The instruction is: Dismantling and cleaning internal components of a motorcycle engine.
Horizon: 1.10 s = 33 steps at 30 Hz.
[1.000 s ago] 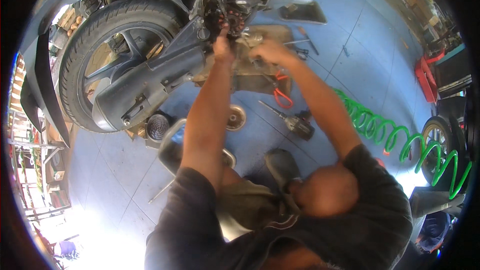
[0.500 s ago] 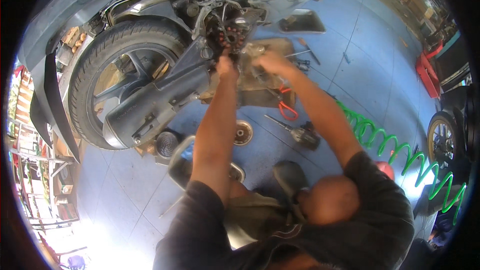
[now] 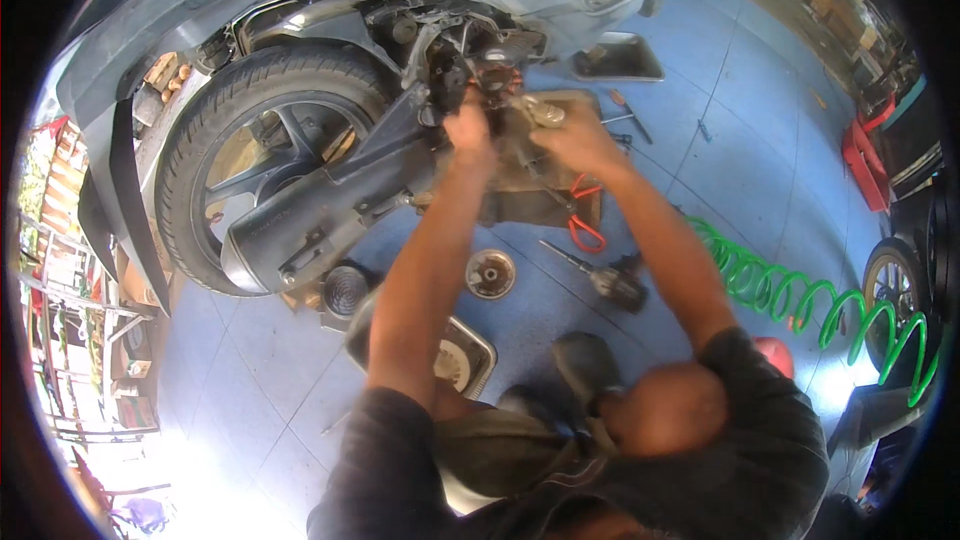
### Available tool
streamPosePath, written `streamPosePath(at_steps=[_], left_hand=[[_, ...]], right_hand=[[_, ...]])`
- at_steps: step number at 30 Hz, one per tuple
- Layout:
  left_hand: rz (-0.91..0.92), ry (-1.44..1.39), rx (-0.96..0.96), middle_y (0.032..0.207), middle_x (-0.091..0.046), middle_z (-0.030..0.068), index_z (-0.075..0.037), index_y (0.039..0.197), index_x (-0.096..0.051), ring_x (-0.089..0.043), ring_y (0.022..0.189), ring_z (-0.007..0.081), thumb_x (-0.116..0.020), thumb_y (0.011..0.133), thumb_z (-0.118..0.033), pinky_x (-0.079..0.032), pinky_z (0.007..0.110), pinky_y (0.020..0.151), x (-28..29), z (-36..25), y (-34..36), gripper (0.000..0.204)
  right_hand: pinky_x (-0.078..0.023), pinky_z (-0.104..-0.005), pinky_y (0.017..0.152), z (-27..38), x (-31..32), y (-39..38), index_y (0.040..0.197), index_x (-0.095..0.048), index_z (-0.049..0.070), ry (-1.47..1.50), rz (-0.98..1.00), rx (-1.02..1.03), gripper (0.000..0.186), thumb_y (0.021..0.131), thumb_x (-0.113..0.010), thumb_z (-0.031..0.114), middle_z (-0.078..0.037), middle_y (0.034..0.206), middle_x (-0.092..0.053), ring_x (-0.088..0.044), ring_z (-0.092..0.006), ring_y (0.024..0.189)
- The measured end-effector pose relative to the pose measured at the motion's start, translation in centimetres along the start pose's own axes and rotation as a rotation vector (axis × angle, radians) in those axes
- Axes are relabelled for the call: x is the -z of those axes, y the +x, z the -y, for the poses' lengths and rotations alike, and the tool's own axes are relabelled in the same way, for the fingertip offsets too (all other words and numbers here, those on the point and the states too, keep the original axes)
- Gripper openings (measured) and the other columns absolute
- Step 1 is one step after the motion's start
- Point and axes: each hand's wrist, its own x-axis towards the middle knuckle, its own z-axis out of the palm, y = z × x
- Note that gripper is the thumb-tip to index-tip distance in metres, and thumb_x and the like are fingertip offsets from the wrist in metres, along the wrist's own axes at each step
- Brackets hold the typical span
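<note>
My left hand reaches into the open side of a motorcycle engine, just below a ring of copper-red coils. Its fingers are blurred against the dark parts, so its grip is unclear. My right hand is closed around a shiny metal tool with a rounded head, just right of the engine. The exhaust muffler and rear wheel lie left of my hands. Beneath the engine is a brown sheet, with red-handled pliers at its right edge.
Nearer on the blue floor are a round metal part, a power tool and a basin of parts. A metal tray and T-handled tool lie farther off. A green coiled hose runs right.
The whole view has shifted, moving the scene slightly right. The coil ring looks less face-on and more blurred. Both hands stay by the engine, and my right hand keeps the metal tool.
</note>
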Motion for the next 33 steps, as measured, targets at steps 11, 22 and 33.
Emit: streamPosePath(at_steps=[11, 22, 33], left_hand=[[0.272, -0.135, 0.275, 0.092, -0.064, 0.013, -0.002, 0.101, -0.056, -0.064, 0.077, 0.0258, -0.05, 0.089, -0.017, -0.052, 0.038, 0.06, -0.1, -4.1, -0.4, 0.02], [0.18, -0.091, 0.249, 0.091, -0.064, 0.0112, -0.002, 0.104, -0.057, -0.064, 0.076, 0.025, -0.051, 0.088, -0.014, -0.054, 0.042, 0.062, 0.4, -3.2, -0.7, 0.021], [0.301, -0.049, 0.29, 0.093, -0.063, 0.0127, 0.0, 0.104, -0.057, -0.063, 0.077, 0.0268, -0.05, 0.088, -0.013, -0.054, 0.042, 0.064, 1.5, -2.0, 1.0, 0.022]], right_hand=[[-0.048, -0.0455, 0.075, 3.4, 0.3, -1.4, 0.092, -0.067, 0.003, -0.077, -0.141, 0.135, 0.028, 0.072, -0.063, 0.021, -0.022, 0.085, -0.066, -0.062, -0.0418, 0.084], [-0.048, -0.0423, 0.077, 3.0, 0.0, -1.7, 0.103, -0.067, 0.005, 0.06, 0.058, -0.109, 0.033, 0.074, -0.064, 0.021, -0.021, 0.089, -0.067, -0.064, -0.0372, 0.086], [-0.048, -0.0418, 0.07, 2.5, -0.8, -1.7, 0.092, -0.064, 0.001, 0.048, 0.001, 0.038, 0.029, 0.07, -0.062, 0.021, -0.022, 0.081, -0.065, -0.064, -0.0345, 0.077]])
